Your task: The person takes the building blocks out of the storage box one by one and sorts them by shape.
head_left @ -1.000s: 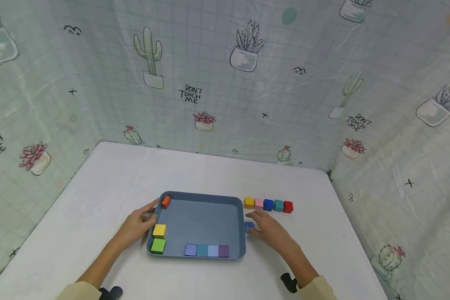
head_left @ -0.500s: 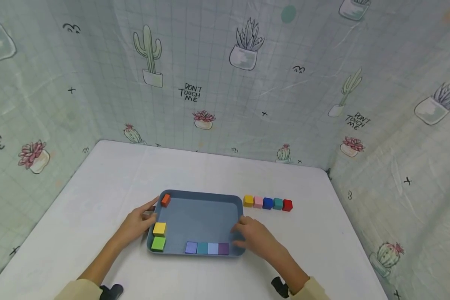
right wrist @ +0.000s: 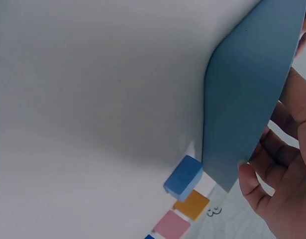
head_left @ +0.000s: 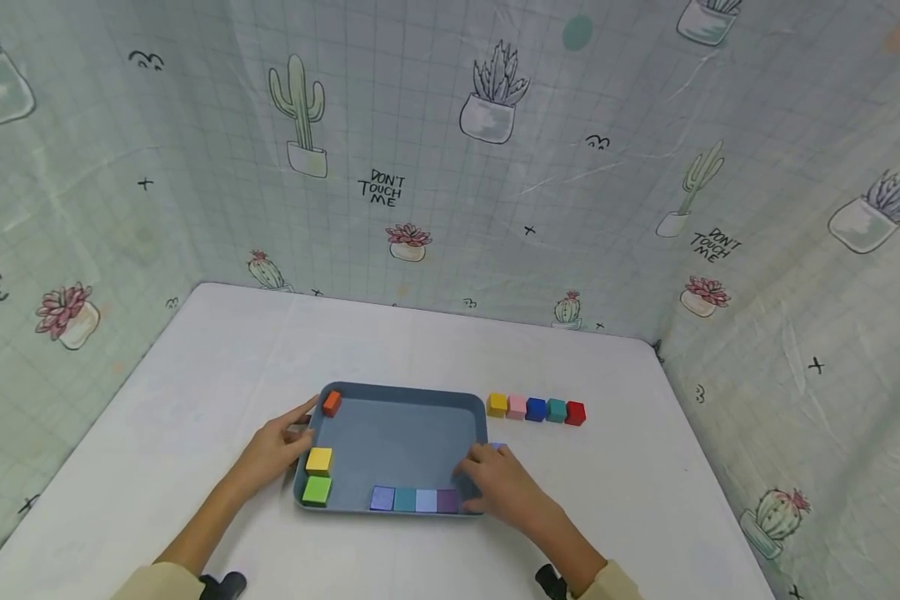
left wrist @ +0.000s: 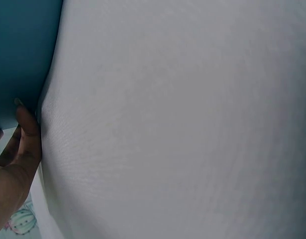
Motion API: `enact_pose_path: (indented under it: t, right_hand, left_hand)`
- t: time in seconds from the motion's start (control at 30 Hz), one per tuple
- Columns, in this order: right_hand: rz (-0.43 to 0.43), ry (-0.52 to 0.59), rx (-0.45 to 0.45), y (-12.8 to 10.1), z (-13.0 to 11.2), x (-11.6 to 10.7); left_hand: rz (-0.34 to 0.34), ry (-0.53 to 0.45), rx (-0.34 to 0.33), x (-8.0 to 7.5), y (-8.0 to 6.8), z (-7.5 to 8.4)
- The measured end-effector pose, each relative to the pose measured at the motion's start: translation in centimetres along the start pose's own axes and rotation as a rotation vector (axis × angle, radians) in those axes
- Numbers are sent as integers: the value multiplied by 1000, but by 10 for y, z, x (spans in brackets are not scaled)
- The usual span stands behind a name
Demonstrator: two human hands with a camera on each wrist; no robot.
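a blue-grey tray [head_left: 397,398] is set on the white table [head_left: 217,358], and its left edge is touched by the left hand [head_left: 273,450] with relaxed, fairly straight fingers. the right hand [head_left: 498,483] is rested against the tray's near right corner, its fingers loosely bent on the wall; a firm grip cannot be confirmed. a blue cube [right wrist: 183,177] is seen just beside that corner, apparently untouched. a row of cubes [head_left: 536,409] is lined up beyond.

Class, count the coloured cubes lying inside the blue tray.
7. In the tray: orange cube at the far left corner, yellow cube and green cube on the left side, four cubes along the near edge. The right hand may hide another.
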State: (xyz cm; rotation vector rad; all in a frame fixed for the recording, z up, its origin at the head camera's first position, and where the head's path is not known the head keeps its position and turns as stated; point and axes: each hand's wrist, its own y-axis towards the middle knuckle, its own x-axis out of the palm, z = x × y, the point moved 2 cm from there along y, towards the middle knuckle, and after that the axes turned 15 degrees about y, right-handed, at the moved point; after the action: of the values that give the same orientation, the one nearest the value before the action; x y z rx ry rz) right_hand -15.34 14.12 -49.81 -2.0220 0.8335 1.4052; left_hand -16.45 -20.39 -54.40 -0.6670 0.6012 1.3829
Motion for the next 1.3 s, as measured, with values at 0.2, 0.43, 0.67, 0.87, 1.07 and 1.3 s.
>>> enact_pose_path:
  t: [0.2, 0.43, 0.67, 0.87, 1.07, 1.3]
  right_hand:
    - [8, -13, 7, -1, 1, 6]
    - [7, 3, 18, 0, 4, 10]
    - [13, 38, 14, 0, 8, 12]
    - [28, 55, -7, 0, 9, 14]
    - [16, 65, -10, 2, 9, 15]
    - [24, 81, -4, 2, 10, 18]
  left_hand:
    - [4, -3, 3, 0, 0, -1]
    - [-1, -7, -3, 1, 0, 0]
    - [-5, -17, -6, 0, -1, 1]
    - [-3, -18, -9, 0, -1, 0]
    - [-2, -16, -6, 1, -1, 0]
    - [0, -16, -8, 0, -1, 0]
